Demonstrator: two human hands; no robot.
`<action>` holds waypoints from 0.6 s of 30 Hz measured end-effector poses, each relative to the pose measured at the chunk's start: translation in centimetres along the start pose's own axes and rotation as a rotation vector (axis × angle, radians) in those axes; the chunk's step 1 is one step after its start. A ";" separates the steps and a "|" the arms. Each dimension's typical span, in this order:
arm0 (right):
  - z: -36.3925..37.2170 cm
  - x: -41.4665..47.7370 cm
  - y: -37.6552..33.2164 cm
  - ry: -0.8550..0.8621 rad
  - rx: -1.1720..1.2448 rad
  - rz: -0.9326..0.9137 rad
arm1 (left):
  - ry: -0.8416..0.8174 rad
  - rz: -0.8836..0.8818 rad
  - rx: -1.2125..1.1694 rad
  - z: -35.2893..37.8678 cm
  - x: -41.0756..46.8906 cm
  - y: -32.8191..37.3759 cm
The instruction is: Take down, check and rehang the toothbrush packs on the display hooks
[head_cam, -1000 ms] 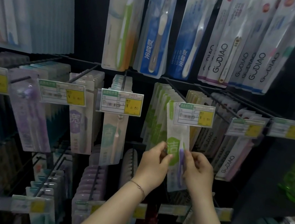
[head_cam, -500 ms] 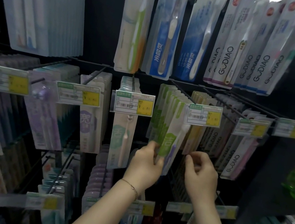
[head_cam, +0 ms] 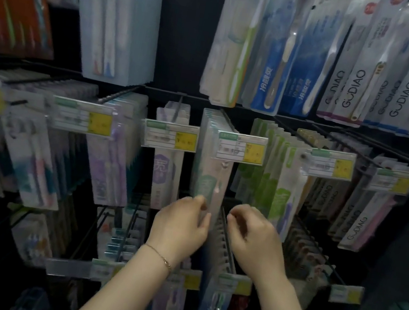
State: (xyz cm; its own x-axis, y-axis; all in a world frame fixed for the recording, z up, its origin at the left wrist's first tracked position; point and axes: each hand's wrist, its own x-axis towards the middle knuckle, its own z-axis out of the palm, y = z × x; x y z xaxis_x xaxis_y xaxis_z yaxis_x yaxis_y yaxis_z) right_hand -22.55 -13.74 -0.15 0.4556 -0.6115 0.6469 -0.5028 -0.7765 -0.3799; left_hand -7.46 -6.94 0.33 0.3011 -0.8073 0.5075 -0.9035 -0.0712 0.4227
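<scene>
Rows of toothbrush packs hang on black display hooks behind price tags. My left hand (head_cam: pixel 179 228) pinches the lower edge of the front pale pack with a teal patch (head_cam: pixel 210 180), which hangs on the middle hook under a price tag (head_cam: pixel 240 148). My right hand (head_cam: pixel 256 236) hovers just right of that pack with its fingers curled and nothing in them. The green-and-white pack (head_cam: pixel 283 196) hangs on the hook to the right, apart from both hands. The view is blurred.
A purple-labelled pack (head_cam: pixel 164 172) hangs just left of the teal one. GUDIAO packs (head_cam: pixel 355 222) fill the hooks at the right. Larger packs (head_cam: pixel 280 45) hang in the row above. Lower hooks with more packs (head_cam: pixel 224 240) jut out under my hands.
Both hands left the green-and-white pack, which now hangs back on its hook. They shifted left to the teal-patch pack, and my left hand took its lower edge. The view also swung left.
</scene>
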 end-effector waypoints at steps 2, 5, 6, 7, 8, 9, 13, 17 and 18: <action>1.3 0.2 -1.5 -0.035 0.003 -0.010 | 0.019 -0.007 0.035 -1.0 -0.4 -1.7; 3.1 0.8 -3.6 -0.067 0.019 -0.004 | 0.026 -0.047 0.067 -2.5 -0.8 -4.3; 3.7 1.0 -4.3 -0.075 0.024 0.005 | 0.023 -0.065 0.080 -3.0 -0.8 -5.2; 4.3 1.3 -5.0 -0.087 0.026 0.018 | 0.027 -0.082 0.092 -3.5 -0.9 -6.1; 4.9 1.5 -5.7 -0.101 0.026 0.029 | 0.034 -0.096 0.107 -4.0 -0.9 -7.1; 5.5 1.8 -6.3 -0.115 0.025 0.037 | 0.044 -0.105 0.119 -4.5 -1.0 -8.0; 8.2 2.6 -8.7 -0.168 0.051 0.059 | 0.066 -0.151 0.148 -6.7 -1.2 -11.9; 11.2 3.1 -10.5 -0.158 0.148 0.143 | 0.063 -0.182 0.163 -8.6 -1.2 -15.4; 11.9 3.2 -10.9 -0.164 0.169 0.175 | 0.062 -0.182 0.163 -9.0 -1.2 -16.2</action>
State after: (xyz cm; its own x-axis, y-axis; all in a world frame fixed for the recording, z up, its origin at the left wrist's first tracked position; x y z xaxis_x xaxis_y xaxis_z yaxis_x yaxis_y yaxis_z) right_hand -6.82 -9.05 -1.80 0.4920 -0.7441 0.4519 -0.4612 -0.6630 -0.5896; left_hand 9.55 0.43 -0.37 0.4772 -0.7351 0.4816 -0.8684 -0.3101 0.3871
